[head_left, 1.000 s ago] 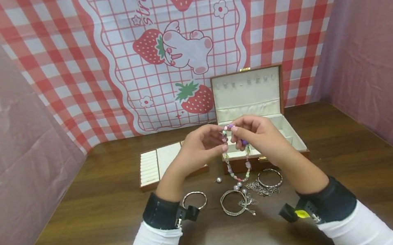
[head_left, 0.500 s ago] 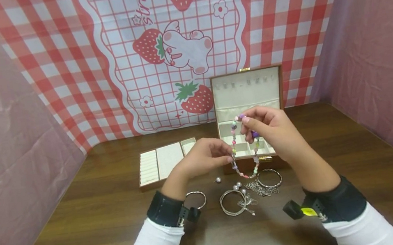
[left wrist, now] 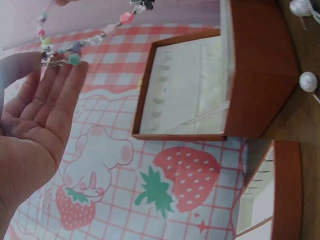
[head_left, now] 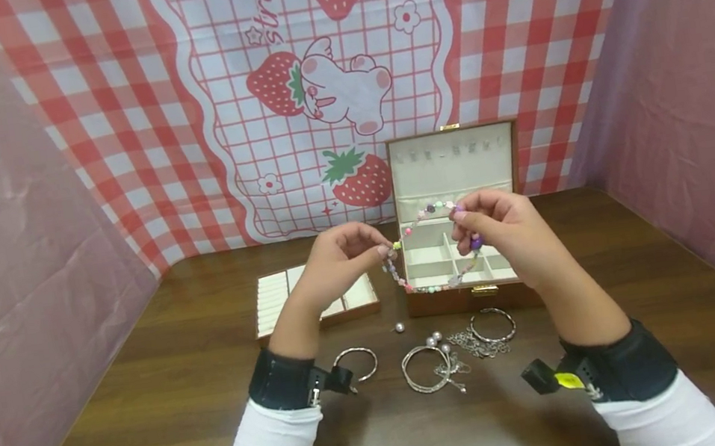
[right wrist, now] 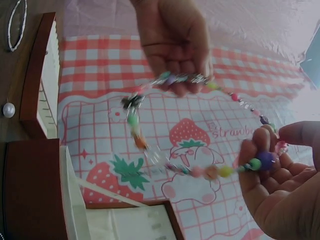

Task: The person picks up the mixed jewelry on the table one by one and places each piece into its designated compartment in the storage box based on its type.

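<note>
A colourful beaded necklace (head_left: 432, 289) hangs as a loop in the air between my two hands, in front of the open jewelry box (head_left: 428, 270). My left hand (head_left: 342, 262) pinches its left side between thumb and fingers, where small clear and green beads show in the left wrist view. On the other side my right hand (head_left: 501, 230) pinches the strand close to the large purple beads (right wrist: 268, 161). Part of the strand is hidden behind the right fingers. The right wrist view shows the whole loop spread wide, with the left hand at its far side.
Left of the box lies a ring tray (head_left: 273, 305). Nearer on the wooden table are a silver bangle (head_left: 364, 350), wound bracelets (head_left: 416, 388), a chain (head_left: 475, 343), another bangle (head_left: 513, 323) and several pearl earrings (head_left: 400, 327). A checked cloth (head_left: 530, 42) hangs behind.
My hands have moved apart, the right one to the right. The left hand first slid down the strand, then rose and drew left, so the hanging necklace is now stretched into a wide loop.
</note>
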### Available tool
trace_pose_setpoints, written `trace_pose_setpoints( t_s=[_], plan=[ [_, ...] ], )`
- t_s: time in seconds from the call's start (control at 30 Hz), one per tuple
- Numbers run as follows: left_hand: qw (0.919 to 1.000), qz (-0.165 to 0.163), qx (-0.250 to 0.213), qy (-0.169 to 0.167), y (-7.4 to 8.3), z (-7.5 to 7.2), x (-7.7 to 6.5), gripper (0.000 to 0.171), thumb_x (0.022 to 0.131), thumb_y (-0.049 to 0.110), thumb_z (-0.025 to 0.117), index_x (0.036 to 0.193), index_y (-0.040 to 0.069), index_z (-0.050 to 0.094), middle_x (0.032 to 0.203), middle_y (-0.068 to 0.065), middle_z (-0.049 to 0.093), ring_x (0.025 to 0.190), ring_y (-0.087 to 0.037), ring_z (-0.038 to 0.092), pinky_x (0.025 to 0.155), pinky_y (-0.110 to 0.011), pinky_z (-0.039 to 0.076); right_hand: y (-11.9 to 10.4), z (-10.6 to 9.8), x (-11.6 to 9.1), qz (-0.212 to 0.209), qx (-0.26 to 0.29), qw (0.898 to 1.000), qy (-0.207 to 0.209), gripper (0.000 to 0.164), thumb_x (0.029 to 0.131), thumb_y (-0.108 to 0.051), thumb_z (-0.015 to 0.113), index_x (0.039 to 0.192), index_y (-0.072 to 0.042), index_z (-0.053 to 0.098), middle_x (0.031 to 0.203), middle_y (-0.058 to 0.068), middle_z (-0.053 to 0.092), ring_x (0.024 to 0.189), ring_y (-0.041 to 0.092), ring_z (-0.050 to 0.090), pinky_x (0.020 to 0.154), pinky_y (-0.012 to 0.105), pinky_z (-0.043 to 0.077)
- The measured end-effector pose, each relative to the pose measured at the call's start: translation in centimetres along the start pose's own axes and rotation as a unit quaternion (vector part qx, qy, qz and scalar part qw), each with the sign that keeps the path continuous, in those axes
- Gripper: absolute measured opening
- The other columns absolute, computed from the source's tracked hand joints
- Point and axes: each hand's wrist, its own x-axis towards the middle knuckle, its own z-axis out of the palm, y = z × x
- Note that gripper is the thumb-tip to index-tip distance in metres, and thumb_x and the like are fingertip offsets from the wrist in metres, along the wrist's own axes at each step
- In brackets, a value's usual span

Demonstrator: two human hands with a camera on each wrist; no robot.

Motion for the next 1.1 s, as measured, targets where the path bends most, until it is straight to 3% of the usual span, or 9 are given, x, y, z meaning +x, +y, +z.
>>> trace_pose_setpoints(
  t_s=[0.13,0.3,0.53,0.83,0.97,1.1],
  plan=[
    [0.9986,0.018,-0.044,0.023,0.6,-0.5,-0.2,0.008,0.092,0.0,0.063,0.097,-0.005,0.063,0.09,-0.012,0.069,0.08,-0.021,0.067,0.078,-0.041,0.059,0.3,-0.1,0.2,0.037,-0.05,0.998,-0.03,0.014,0.097,-0.007,0.058,0.094,0.007,0.057,0.079,0.004,0.065,0.073,0.015,0.063,0.069,0.027,0.057],
    [0.9969,0.038,-0.057,0.039,1.2,-0.5,-0.5,0.008,0.092,0.001,0.063,0.098,-0.005,0.062,0.091,-0.008,0.069,0.079,-0.018,0.065,0.074,-0.035,0.057,1.0,-0.1,0.4,0.062,-0.101,0.989,-0.092,0.013,0.093,-0.003,0.061,0.093,0.009,0.056,0.083,0.009,0.066,0.077,0.016,0.063,0.072,0.028,0.056],
    [0.996,0.066,-0.047,0.038,2.1,0.1,-0.7,0.009,0.092,0.001,0.063,0.098,-0.006,0.061,0.092,-0.008,0.067,0.078,-0.016,0.062,0.07,-0.029,0.055,1.9,0.7,0.5,0.021,-0.189,0.967,-0.171,0.008,0.088,-0.003,0.068,0.088,0.001,0.061,0.083,0.007,0.065,0.077,0.016,0.06,0.069,0.027,0.053],
    [0.9941,0.098,-0.005,0.047,2.9,0.8,-1.0,0.008,0.091,0.0,0.064,0.098,-0.004,0.063,0.091,-0.009,0.066,0.079,-0.018,0.064,0.072,-0.03,0.057,2.7,1.9,0.5,-0.009,-0.266,0.945,-0.19,0.006,0.088,-0.005,0.067,0.091,-0.001,0.066,0.083,0.0,0.067,0.079,0.015,0.061,0.073,0.031,0.053],
    [0.9915,0.118,0.024,0.05,3.2,0.9,-1.1,0.008,0.09,-0.001,0.066,0.097,-0.003,0.064,0.089,-0.011,0.065,0.074,-0.018,0.063,0.065,-0.029,0.056,2.9,2.3,0.5,-0.022,-0.268,0.946,-0.18,0.004,0.09,-0.007,0.066,0.092,-0.003,0.067,0.084,0.0,0.067,0.082,0.015,0.061,0.077,0.036,0.053],
    [0.9893,0.127,0.054,0.048,3.4,0.9,-1.2,0.008,0.089,0.0,0.067,0.097,-0.002,0.065,0.087,-0.009,0.066,0.072,-0.017,0.063,0.064,-0.029,0.056,2.8,2.7,0.4,-0.019,-0.232,0.96,-0.156,0.006,0.092,-0.008,0.064,0.095,-0.003,0.067,0.088,0.003,0.067,0.087,0.018,0.06,0.081,0.036,0.053]
  ],
)
